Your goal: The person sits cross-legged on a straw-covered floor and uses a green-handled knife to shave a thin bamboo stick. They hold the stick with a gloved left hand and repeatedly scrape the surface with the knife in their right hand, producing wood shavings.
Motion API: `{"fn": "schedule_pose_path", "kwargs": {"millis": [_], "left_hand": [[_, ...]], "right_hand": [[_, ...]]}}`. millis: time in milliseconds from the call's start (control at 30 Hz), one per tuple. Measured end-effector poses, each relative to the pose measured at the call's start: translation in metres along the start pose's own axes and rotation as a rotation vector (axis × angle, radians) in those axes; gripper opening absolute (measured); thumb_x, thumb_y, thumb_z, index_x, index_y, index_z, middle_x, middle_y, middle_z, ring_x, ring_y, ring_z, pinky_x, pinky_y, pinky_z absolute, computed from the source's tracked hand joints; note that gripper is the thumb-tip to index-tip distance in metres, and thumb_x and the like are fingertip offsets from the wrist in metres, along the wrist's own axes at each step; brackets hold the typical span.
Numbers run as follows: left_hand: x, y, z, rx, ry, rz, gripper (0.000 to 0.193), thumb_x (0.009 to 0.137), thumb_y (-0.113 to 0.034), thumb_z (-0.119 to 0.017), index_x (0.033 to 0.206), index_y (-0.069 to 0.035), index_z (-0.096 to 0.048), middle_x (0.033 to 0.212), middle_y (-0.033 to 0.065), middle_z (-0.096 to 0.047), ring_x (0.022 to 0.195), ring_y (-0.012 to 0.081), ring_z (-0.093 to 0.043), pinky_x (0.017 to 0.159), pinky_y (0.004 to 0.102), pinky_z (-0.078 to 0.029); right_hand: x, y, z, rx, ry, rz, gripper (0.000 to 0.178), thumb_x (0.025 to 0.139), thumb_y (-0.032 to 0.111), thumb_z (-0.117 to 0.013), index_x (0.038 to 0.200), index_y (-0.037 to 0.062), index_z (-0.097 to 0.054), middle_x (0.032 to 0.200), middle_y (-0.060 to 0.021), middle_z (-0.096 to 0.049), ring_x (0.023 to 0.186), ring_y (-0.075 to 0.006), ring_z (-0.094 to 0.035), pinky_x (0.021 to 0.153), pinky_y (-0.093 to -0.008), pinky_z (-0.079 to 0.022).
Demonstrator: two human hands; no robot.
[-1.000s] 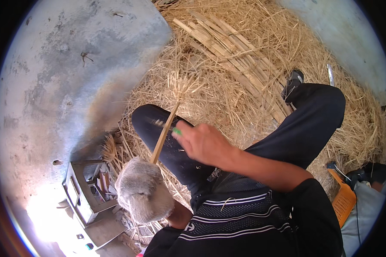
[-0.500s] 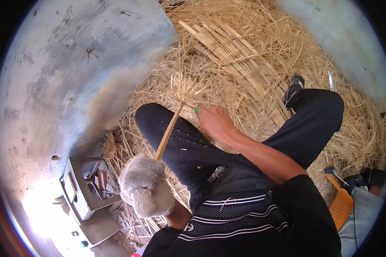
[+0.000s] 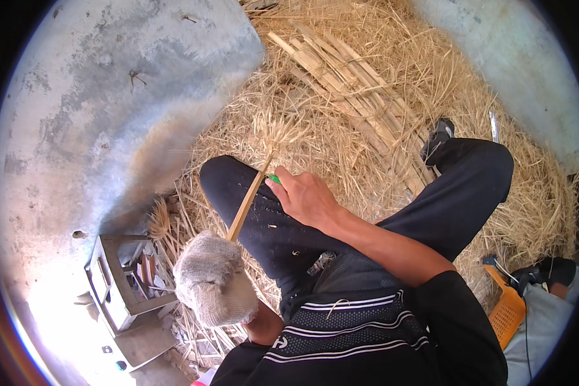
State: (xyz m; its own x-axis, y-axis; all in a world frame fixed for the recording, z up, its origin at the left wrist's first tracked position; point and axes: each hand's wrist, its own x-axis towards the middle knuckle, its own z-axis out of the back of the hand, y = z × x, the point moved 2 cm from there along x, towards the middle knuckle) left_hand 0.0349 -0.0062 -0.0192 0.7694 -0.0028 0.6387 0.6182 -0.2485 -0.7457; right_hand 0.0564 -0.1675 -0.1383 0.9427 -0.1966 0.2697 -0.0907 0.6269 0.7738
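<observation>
My left hand (image 3: 213, 278), in a thick grey knit glove, is closed round the near end of a split bamboo strip (image 3: 243, 211). The strip slants up and away over my left thigh. Its far end spreads into a tuft of thin curled shavings (image 3: 278, 134). My bare right hand (image 3: 310, 199) is closed on a small green-handled tool, probably a knife, beside the strip's upper part. Only a bit of the green handle (image 3: 275, 178) shows past the thumb; the blade cannot be made out clearly.
Loose shavings (image 3: 521, 212) cover the floor. Beyond my legs lies a pile of bamboo strips (image 3: 360, 90). At left stand a wooden frame box (image 3: 125, 302) and frayed-end sticks (image 3: 162, 222) near the wall (image 3: 141, 77). An orange plastic chair (image 3: 511, 312) and another person's leg are at right.
My right hand has drawn back toward me and slightly left along the strip, with the green-handled tool in it. The left hand still grips the strip and has barely shifted.
</observation>
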Motion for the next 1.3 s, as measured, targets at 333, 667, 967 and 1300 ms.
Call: {"fn": "schedule_pose_path", "kwargs": {"millis": [333, 667, 967, 1300], "left_hand": [[0.009, 0.0, -0.001, -0.097, 0.022, -0.021, 0.04, 0.092, -0.037, -0.058, 0.076, -0.001, -0.053, 0.064, 0.01, -0.052, 0.051, 0.0217, -0.049, 0.045, 0.0309, -0.04], [0.003, -0.003, -0.005, -0.046, 0.013, -0.027, 0.033, 0.086, -0.029, -0.06, 0.072, 0.0, -0.052, 0.064, 0.0135, -0.053, 0.057, 0.025, -0.051, 0.047, 0.0328, -0.042], [-0.005, 0.002, 0.008, 0.154, -0.038, -0.047, 0.032, 0.089, -0.031, -0.057, 0.081, 0.0, -0.056, 0.067, 0.0128, -0.057, 0.061, 0.0249, -0.059, 0.057, 0.036, -0.053], [-0.008, 0.012, 0.033, 0.221, 0.031, -0.111, 0.024, 0.091, -0.022, -0.057, 0.09, 0.002, -0.059, 0.068, 0.0086, -0.061, 0.054, 0.0212, -0.059, 0.06, 0.0346, -0.055]], "right_hand": [[0.013, -0.041, -0.027, -0.331, 0.202, -0.144, 0.025, 0.1, 0.019, -0.049, 0.103, -0.0036, -0.059, 0.073, -0.0258, -0.066, 0.071, -0.04, -0.07, 0.06, -0.05, -0.057], [0.004, -0.019, 0.009, 0.047, 0.177, -0.16, 0.026, 0.104, 0.026, -0.047, 0.109, 0.0015, -0.053, 0.065, -0.0262, -0.062, 0.065, -0.0457, -0.065, 0.058, -0.0535, -0.051], [0.004, -0.03, -0.013, -0.002, 0.058, 0.055, 0.017, 0.099, 0.018, -0.054, 0.101, 0.0014, -0.051, 0.053, -0.0223, -0.054, 0.049, -0.0433, -0.058, 0.046, -0.0496, -0.044], [0.026, -0.04, -0.031, -0.512, 0.104, 0.095, 0.025, 0.095, 0.001, -0.047, 0.118, -0.0044, -0.057, 0.059, -0.0151, -0.06, 0.05, -0.0273, -0.064, 0.041, -0.041, -0.052]]}}
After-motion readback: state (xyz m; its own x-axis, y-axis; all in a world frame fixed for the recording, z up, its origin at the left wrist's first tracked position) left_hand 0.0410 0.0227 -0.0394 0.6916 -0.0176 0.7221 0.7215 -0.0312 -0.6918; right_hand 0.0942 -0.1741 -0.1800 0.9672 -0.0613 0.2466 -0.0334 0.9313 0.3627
